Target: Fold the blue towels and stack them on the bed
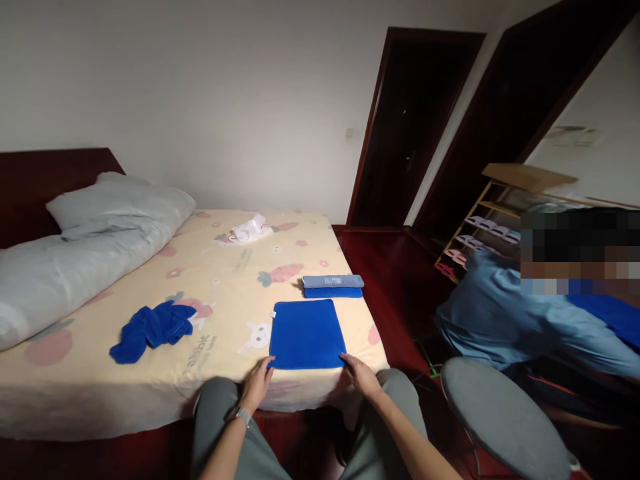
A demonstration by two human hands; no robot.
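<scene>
A square blue cloth (pixel 307 333) with a small white tag lies flat at the near edge of the bed. My left hand (pixel 259 380) pinches its near left corner. At the near right corner, the fingers of my right hand (pixel 361 375) are closed on the same cloth. Just beyond it rests a folded grey and blue cloth (pixel 333 285) with lettering on its grey side. To the left, a crumpled blue cloth (pixel 153 330) sits in a loose heap on the patterned bed sheet (pixel 220 313).
A white plastic bag (pixel 249 229) lies farther back, and a grey quilt (pixel 100 253) covers the left side. On the right stand a round grey stool (pixel 500 420) and a shoe rack (pixel 483 230). A person in a blue shirt (pixel 500 310) bends beside them.
</scene>
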